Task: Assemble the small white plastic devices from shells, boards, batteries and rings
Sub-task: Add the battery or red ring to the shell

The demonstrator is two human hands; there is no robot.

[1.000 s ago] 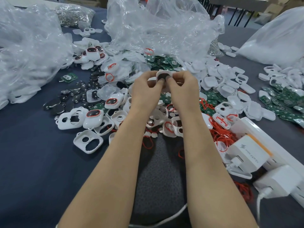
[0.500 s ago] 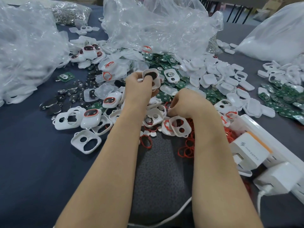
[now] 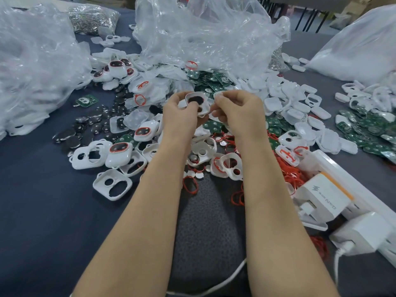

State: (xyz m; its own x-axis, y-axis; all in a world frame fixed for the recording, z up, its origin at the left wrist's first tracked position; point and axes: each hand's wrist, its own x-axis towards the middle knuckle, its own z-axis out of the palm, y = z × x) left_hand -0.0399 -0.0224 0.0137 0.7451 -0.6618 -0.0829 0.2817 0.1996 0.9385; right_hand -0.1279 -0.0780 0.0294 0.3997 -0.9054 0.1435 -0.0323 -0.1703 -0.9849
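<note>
Arms stretched out over the counter (image 3: pixel 42 211), above the heap of parts. Left hand (image 3: pixel 180 116): fingers curled round a white shell (image 3: pixel 200 103), dark openings facing up, lifted clear of the pile. Right hand (image 3: pixel 240 114) just beside it, fingers pinched together on a small pale piece (image 3: pixel 219 94) (too small to name). Underneath: red rings (image 3: pixel 287 170), green boards (image 3: pixel 214 81); coin batteries (image 3: pixel 85 125) off to the left. Clear plastic bag (image 3: pixel 203 35) slumped behind.
</note>
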